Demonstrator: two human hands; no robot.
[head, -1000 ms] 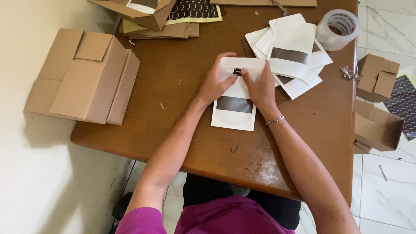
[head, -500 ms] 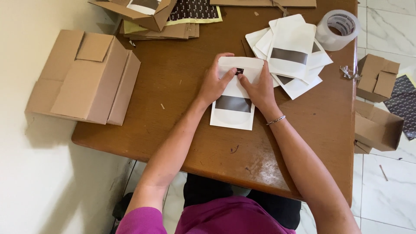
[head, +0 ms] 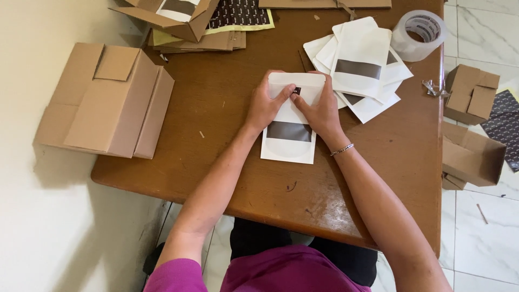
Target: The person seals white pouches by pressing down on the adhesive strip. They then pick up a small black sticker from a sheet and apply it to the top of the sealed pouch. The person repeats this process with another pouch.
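A white paper pouch [head: 289,141] with a dark window strip lies flat on the brown wooden table [head: 227,162]. My left hand [head: 265,105] and my right hand [head: 320,108] both press on its upper part, fingertips meeting at a small dark item [head: 297,91] near the pouch's top edge. Whether the fingers pinch that item or only touch it is unclear. A fanned pile of similar white pouches [head: 362,70] lies just right of my right hand.
A roll of clear tape [head: 419,33] sits at the table's far right corner. A folded cardboard box [head: 108,100] overhangs the table's left edge. More cardboard and patterned sheets [head: 205,21] lie at the back. Small open boxes [head: 470,146] stand on the floor at right.
Both hands stay on the pouch's top, and the fingertips have shifted only slightly around the small dark item. The pouch has barely moved.
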